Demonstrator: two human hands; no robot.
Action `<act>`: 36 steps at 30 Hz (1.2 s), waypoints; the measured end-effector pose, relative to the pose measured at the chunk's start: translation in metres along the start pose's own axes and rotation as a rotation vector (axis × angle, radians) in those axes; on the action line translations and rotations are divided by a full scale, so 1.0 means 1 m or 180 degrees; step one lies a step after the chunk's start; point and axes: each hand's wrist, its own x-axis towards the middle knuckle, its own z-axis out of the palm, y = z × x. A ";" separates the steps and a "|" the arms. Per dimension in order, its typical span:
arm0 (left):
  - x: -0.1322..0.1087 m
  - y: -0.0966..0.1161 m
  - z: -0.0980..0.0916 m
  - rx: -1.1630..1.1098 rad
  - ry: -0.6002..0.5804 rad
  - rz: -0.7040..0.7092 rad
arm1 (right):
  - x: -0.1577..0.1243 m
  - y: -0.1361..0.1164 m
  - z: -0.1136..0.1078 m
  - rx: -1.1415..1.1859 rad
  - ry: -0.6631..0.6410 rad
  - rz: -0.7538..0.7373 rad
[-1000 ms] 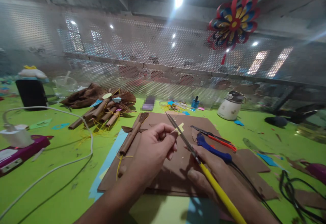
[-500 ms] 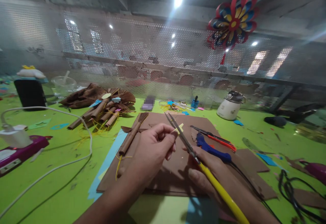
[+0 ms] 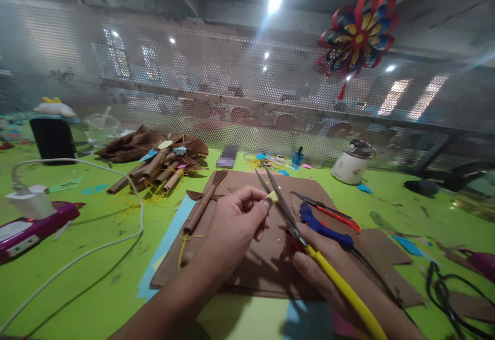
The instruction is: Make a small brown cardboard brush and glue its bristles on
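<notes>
Between thumb and fingertips, my left hand (image 3: 247,211) pinches a small yellow paper piece (image 3: 273,196). My right hand (image 3: 315,250) grips scissors (image 3: 286,209) with yellow handles, the blades parted and pointing away from me. The paper's right end lies at the blades. Both hands are above a stack of brown card (image 3: 255,273). A brown paper roll figure (image 3: 203,203) with a fanned top and yellow string lies on the card, left of my left hand. Beyond my right hand are a blue glue gun (image 3: 325,229) and an orange-handled cutter (image 3: 340,216).
More brown paper rolls (image 3: 154,170) with yellow strings lie back left. A white cable (image 3: 141,206) curves from a purple power strip (image 3: 42,232). A white jug (image 3: 350,167) stands back right, with black cords (image 3: 441,293) at the right edge. A paper flower (image 3: 359,38) hangs above.
The scissor blades have opened wider around the paper's end. The yellow piece appears shorter and turned. My left hand keeps its pinch; the whole view has shifted slightly.
</notes>
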 end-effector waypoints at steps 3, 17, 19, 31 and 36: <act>0.001 0.000 -0.001 0.0081 0.0011 -0.0008 | 0.000 -0.003 -0.001 -0.0009 -0.0026 -0.0018; -0.001 0.002 -0.001 0.0136 -0.0007 -0.0048 | -0.003 0.000 0.002 -0.0283 0.0088 0.0099; 0.000 0.004 -0.002 0.0154 -0.0043 -0.0094 | -0.003 0.000 0.003 -0.0315 0.0141 0.0109; -0.002 0.002 -0.001 0.0137 -0.0025 -0.0007 | -0.003 0.002 0.004 -0.0395 0.0212 0.0087; 0.000 0.001 -0.003 0.0153 -0.0047 0.0002 | -0.002 0.004 0.005 -0.0456 0.0169 0.0060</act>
